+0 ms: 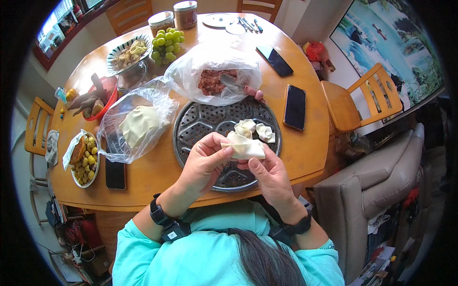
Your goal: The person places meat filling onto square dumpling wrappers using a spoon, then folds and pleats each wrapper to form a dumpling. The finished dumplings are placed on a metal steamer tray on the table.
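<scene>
Between both hands is a folded dough wrapper (pixel 248 149), held above a round perforated metal steamer tray (pixel 193 119). My left hand (pixel 206 161) pinches its left end between thumb and fingers. At the right end, my right hand (pixel 268 171) has its fingers behind the dough and its thumb in front. Folded dumplings (pixel 265 133) rest on the tray just beyond the hands. A plastic bag of ground meat filling (pixel 214 79) lies over the tray's far edge, with a pink-handled spoon (pixel 229 80) in it. Left of the tray, a stack of wrappers (pixel 139 125) sits in an opened plastic bag.
Phones (pixel 295 107) lie to the right, and another (pixel 115 174) lies front left beside a bowl of small yellow potatoes (pixel 86 168). A red basket of sweet potatoes (pixel 113 98), a patterned dish (pixel 111 64), green grapes (pixel 166 46) and lidded jars (pixel 186 18) stand farther back.
</scene>
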Motion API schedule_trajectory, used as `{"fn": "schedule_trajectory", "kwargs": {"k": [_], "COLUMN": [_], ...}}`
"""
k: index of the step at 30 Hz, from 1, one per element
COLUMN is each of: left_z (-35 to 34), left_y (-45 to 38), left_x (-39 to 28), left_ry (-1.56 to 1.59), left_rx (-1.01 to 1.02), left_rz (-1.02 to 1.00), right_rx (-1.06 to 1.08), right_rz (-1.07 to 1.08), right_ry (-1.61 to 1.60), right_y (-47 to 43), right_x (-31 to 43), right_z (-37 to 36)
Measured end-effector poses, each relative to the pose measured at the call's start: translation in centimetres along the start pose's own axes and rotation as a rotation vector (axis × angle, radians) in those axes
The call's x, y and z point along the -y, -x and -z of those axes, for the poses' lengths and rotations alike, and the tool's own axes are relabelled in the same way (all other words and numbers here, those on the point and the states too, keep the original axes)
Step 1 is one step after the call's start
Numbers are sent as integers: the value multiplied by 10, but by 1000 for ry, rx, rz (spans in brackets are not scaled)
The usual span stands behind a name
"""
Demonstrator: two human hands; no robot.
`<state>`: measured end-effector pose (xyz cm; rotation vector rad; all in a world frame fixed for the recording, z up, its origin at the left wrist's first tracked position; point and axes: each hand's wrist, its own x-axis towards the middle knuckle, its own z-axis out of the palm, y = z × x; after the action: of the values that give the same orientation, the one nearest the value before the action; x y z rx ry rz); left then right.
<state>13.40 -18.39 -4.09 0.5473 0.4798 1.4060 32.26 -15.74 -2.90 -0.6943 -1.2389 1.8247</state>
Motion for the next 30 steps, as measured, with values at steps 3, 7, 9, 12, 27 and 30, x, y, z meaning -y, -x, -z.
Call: {"fn": "schedule_trajectory", "kwargs": {"k": [3, 7, 9, 12, 27, 30], "left_z": [-1, -3, -4, -5, -19, -4], "left_y": [3, 6, 6, 1, 13, 12], "left_x": [1, 2, -2, -15, -39, -35], "left_ry": [-147, -507, -783, -1198, -1177, -915], "left_rx": [-30, -28, 21, 137, 199, 135], "left_rz": [-57, -257, -396, -584, -1, 273], "right_rx": [-39, -92, -116, -128, 225, 261], "right_rz": [172, 228, 235, 225, -132, -93], "right_ry": [355, 328, 320, 395, 278, 339], "right_y": [0, 5, 5, 4, 14, 13], "right_x": [-6, -13, -14, -13, -11, -10], "right_z": [-1, -6, -8, -10, -2, -2]}}
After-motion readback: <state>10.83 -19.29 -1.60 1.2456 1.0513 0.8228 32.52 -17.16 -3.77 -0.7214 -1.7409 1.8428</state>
